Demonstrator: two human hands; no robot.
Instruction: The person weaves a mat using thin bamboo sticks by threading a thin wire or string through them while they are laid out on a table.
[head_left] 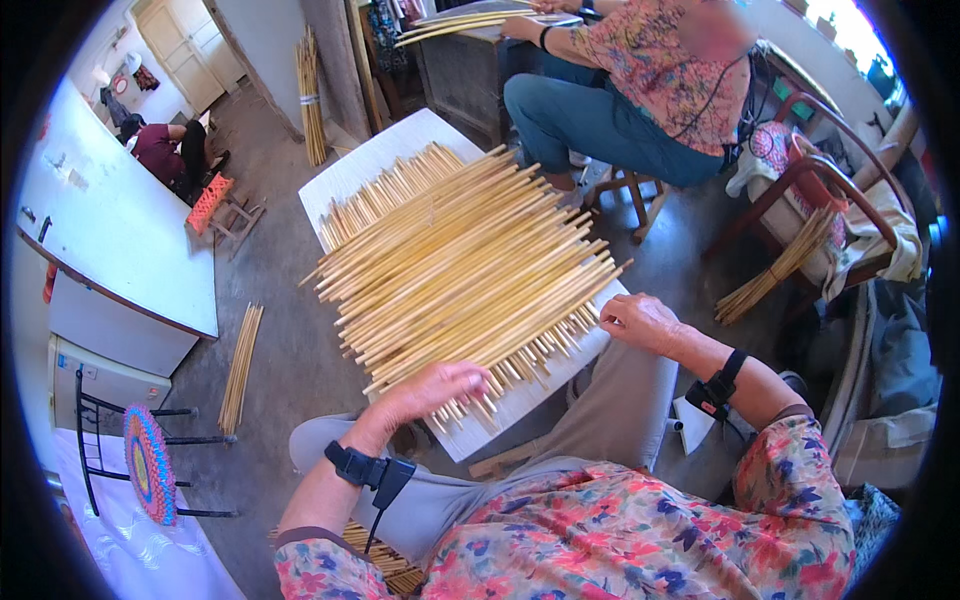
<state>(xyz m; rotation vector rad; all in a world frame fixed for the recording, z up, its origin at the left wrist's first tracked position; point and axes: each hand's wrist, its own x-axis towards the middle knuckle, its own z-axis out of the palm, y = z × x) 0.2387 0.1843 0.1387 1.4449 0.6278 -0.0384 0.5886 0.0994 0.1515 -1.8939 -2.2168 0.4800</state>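
Observation:
A long pile of pale straight sticks (465,265) lies in layers across a whitish board (378,144) in front of my knees. My left hand (437,388) is at the pile's near left edge, fingers apart and slightly bent over the stick ends. My right hand (637,322) is just beside the pile's right end, above my right knee, with fingers curled together; whatever they may hold is too small to make out. Both wrists carry black strapped devices.
Another person (620,110) sits opposite at a table (465,75) with sticks. Someone (160,155) crouches by a low stool at far left. Stick bundles (310,90) stand or lie around. A chair (875,240) is at right; a cabinet (115,250) and black rack (90,420) are at left.

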